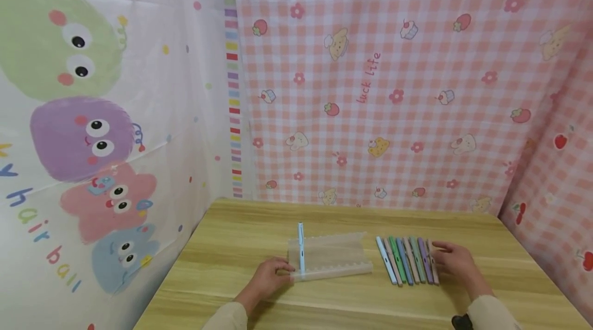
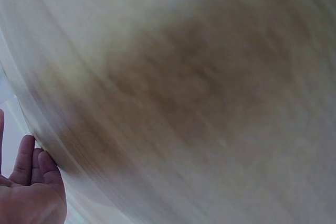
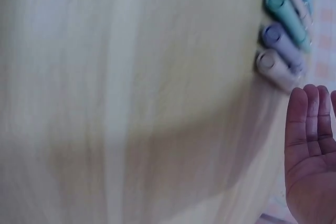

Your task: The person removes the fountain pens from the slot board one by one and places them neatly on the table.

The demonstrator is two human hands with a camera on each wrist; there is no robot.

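Pens (image 1: 407, 260) lie in a tight row on the tabletop (image 1: 222, 258), side by side, long axes running roughly away from me with a slight lean to the left; I count pastel blue, pink, green, lilac and beige barrels, and no print on them is legible. My right hand (image 1: 451, 259) rests at the row's right edge, fingers relaxed and straight, touching the outermost pen. Just left of the row sits a clear plastic case (image 1: 331, 258), with one light blue pen (image 1: 301, 247) lying across its left end, pointing away. My left hand (image 1: 268, 276) rests against the case's left end, its grip loosely curled there. Behind, the pink checked cloth (image 1: 417, 88) reads "luck life".
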